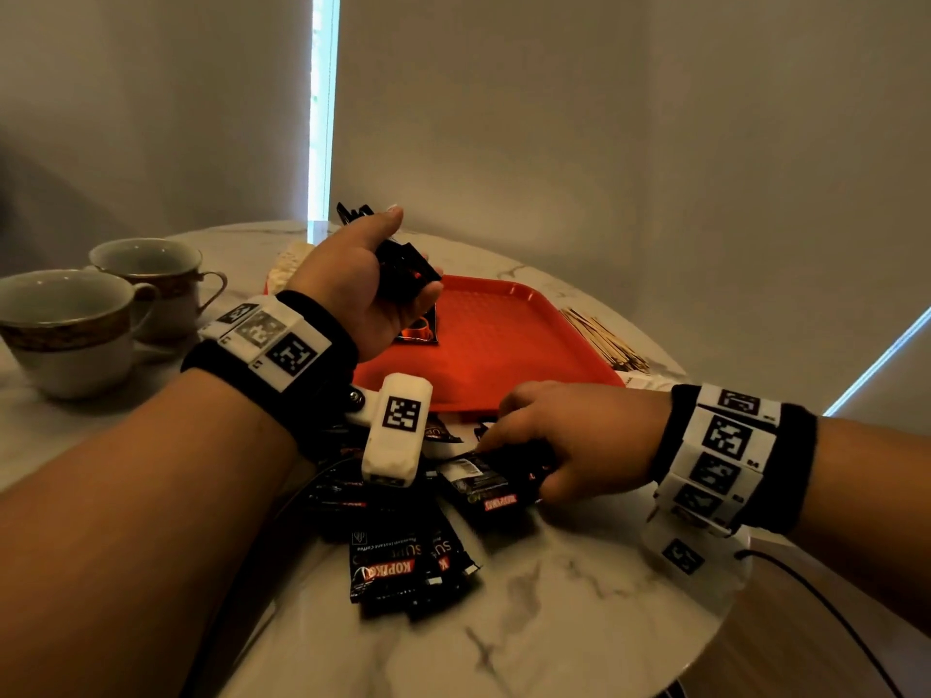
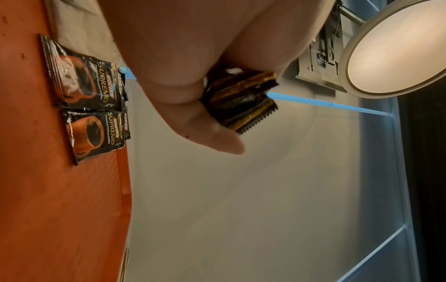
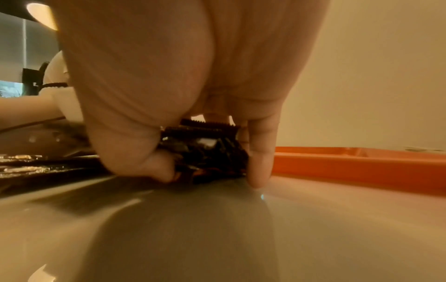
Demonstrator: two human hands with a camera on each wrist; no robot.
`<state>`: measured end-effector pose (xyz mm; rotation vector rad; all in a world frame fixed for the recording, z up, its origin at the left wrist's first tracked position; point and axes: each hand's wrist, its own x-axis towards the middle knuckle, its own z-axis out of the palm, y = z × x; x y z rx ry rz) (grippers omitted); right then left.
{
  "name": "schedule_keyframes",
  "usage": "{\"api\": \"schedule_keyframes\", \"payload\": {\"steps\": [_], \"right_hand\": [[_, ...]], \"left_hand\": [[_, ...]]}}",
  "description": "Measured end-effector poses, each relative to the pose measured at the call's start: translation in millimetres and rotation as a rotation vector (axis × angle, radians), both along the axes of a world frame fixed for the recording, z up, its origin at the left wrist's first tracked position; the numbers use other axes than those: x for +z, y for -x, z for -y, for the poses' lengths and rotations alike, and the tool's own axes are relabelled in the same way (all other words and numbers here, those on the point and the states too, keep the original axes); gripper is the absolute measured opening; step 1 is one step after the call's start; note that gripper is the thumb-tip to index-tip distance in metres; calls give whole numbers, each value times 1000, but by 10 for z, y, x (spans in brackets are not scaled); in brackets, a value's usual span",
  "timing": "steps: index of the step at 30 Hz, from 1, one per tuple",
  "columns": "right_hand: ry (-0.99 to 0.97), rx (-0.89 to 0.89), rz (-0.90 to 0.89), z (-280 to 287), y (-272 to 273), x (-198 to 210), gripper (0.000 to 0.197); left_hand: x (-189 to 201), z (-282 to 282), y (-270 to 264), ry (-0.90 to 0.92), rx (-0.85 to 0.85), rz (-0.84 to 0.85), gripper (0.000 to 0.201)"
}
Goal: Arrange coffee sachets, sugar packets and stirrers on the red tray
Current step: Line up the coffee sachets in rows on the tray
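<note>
Still gathering coffee: left hand [image 1: 352, 274] clutches sachets [image 2: 241, 99] above the tray [image 1: 504, 345]; right hand [image 1: 564, 435] pinches another bundle [image 3: 205, 148] off the desk [image 1: 554, 596]; next, lay them beside those on the tray.

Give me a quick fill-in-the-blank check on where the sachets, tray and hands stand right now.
1. The left hand holds a bunch of coffee sachets above the ____ tray.
2. The right hand has its grip on sachets lying on the marble ____.
3. The wooden stirrers lie ____ the tray, on the tabletop to its right.
4. ____ teacups stand at the far left.

Missing words: red; table; off; Two
</note>
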<state>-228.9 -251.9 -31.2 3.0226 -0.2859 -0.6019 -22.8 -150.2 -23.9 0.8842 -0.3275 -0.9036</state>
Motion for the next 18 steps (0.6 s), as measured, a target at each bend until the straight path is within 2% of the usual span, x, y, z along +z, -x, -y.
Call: {"api": "schedule_keyframes", "payload": {"steps": [3,6,10,12,14,18], "right_hand": [[-2,34,36,0,-5,-3,45],[-17,13,24,40,4,-11,41],[13,-20,35,92,44,-7,39],[5,-23,82,110,71,8,35],[-27,-53,165,128,91,85,29],[-104,-124,439,177,91,346,29]], "left_hand": [[-20,-5,-21,-9,11,16,30],[-18,-5,-66,-2,5,-3,27],[6,-19,-77,9,-21,-54,54],[29,-36,-60,26,-34,-33,57],[48,-54,-54,41,-38,-14,53],[66,-77,-21,72,-50,31,30]]}}
